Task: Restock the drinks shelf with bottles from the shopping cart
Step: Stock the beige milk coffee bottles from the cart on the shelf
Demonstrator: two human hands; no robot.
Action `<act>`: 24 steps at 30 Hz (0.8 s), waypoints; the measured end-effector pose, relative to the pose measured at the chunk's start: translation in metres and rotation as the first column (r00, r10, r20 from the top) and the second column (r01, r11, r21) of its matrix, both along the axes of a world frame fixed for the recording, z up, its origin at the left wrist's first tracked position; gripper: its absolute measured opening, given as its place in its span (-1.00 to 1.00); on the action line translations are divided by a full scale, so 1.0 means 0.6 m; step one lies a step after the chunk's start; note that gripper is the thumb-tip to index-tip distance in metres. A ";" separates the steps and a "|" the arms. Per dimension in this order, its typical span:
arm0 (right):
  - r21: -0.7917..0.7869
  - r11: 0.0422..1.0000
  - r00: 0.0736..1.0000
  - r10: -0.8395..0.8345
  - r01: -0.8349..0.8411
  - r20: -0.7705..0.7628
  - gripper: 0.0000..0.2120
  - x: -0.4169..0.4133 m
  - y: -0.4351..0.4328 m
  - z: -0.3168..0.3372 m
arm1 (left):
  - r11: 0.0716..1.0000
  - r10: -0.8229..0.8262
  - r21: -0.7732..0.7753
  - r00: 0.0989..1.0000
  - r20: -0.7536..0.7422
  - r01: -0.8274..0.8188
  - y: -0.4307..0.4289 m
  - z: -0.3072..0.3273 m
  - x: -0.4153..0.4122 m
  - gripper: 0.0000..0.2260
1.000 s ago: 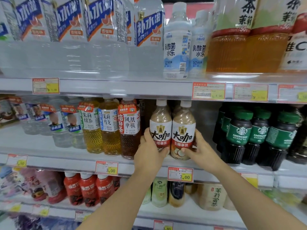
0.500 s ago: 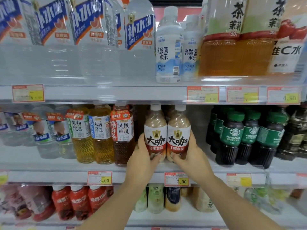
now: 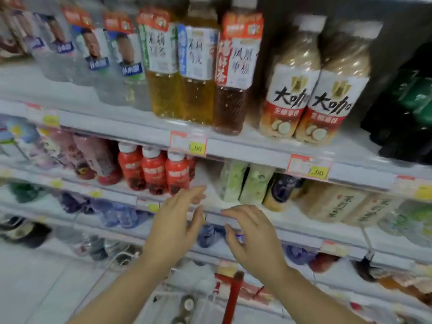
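Two beige milk-coffee bottles with red and white labels stand side by side on the drinks shelf (image 3: 257,146), the left one (image 3: 286,99) touching the right one (image 3: 329,106). Both my hands hang below that shelf, empty. My left hand (image 3: 174,226) has its fingers loosely spread. My right hand (image 3: 253,239) has relaxed, slightly bent fingers. Beneath them the shopping cart (image 3: 231,298) shows a red handle and wire basket, with bottle caps (image 3: 188,305) blurred inside.
Yellow and brown tea bottles (image 3: 198,73) stand left of the coffee pair, dark green-labelled bottles (image 3: 406,108) to the right. The shelf below carries red bottles (image 3: 153,170) and pale green ones (image 3: 245,183). White floor tiles (image 3: 42,284) lie at lower left.
Both hands have let go of the two coffee bottles and dropped below the shelf. The view has tilted down, bringing the cart in.
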State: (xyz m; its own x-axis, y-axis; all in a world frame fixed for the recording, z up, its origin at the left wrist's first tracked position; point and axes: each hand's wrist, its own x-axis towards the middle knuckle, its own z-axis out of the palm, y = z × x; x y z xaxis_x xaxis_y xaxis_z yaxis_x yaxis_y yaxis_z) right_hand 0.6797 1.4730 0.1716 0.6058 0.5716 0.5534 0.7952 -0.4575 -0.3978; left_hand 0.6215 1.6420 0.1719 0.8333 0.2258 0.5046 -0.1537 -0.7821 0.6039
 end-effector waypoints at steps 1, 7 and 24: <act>-0.051 0.998 0.996 0.032 -0.037 -0.087 -0.76 -0.016 0.021 -0.046 | 0.998 0.052 -0.019 0.996 -0.067 -0.053 0.023 -0.051 -0.032 -0.70; -0.423 0.885 0.891 -0.020 -0.195 -0.454 -0.74 -0.083 0.102 -0.300 | 0.930 0.258 -0.124 0.854 -0.452 -0.346 0.102 -0.308 -0.217 -0.75; -0.791 0.429 0.783 -0.251 -0.437 -0.569 -0.52 -0.152 0.188 -0.750 | 0.963 0.245 0.058 0.773 -0.585 -0.261 0.105 -0.688 -0.379 -0.76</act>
State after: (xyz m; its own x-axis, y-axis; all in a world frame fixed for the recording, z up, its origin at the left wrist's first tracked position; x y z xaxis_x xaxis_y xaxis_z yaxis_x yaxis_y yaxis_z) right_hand 0.5887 1.5860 -0.2785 0.4696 0.5735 -0.6713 0.6465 -0.7411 -0.1809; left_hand 0.3942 1.7048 -0.2409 0.8769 0.4762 -0.0656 0.4342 -0.7263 0.5329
